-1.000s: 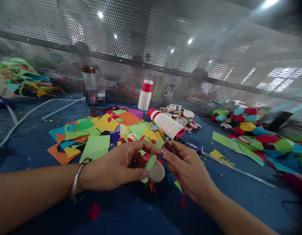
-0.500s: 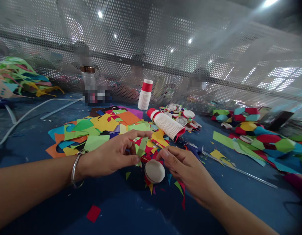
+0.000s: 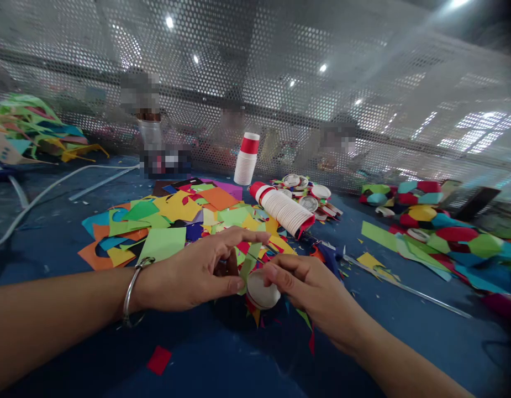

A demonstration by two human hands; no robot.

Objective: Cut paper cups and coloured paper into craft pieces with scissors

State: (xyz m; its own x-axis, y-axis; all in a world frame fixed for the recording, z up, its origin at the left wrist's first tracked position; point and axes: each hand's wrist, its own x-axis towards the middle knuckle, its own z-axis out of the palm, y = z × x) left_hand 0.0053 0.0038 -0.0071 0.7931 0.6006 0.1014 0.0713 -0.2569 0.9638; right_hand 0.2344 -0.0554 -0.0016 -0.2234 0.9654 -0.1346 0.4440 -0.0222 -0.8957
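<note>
My left hand (image 3: 201, 271), with a silver bangle at the wrist, holds a small light-green paper strip (image 3: 249, 263) upright between thumb and index finger. My right hand (image 3: 307, 290) pinches a thin, dark stick-like tool (image 3: 255, 257) whose far end reaches the strip; its exact kind is too small to tell. Just below the fingers sits a round white paper cup piece (image 3: 261, 290), open side up, partly behind my right thumb. Colourful paper scraps (image 3: 254, 315) lie around and under it. A red paper square (image 3: 159, 360) rests on the blue table nearer me.
Coloured paper sheets (image 3: 164, 243) are heaped left of centre. One stack of paper cups (image 3: 246, 160) stands; another stack (image 3: 286, 210) lies on its side near cut cup pieces (image 3: 308, 203). At right are a clear rod (image 3: 412, 290) and patterned paper shapes (image 3: 454, 243).
My right hand has shifted slightly left, bringing the thin tool against the green strip and its thumb over the cup piece. My left hand has moved slightly right and down.
</note>
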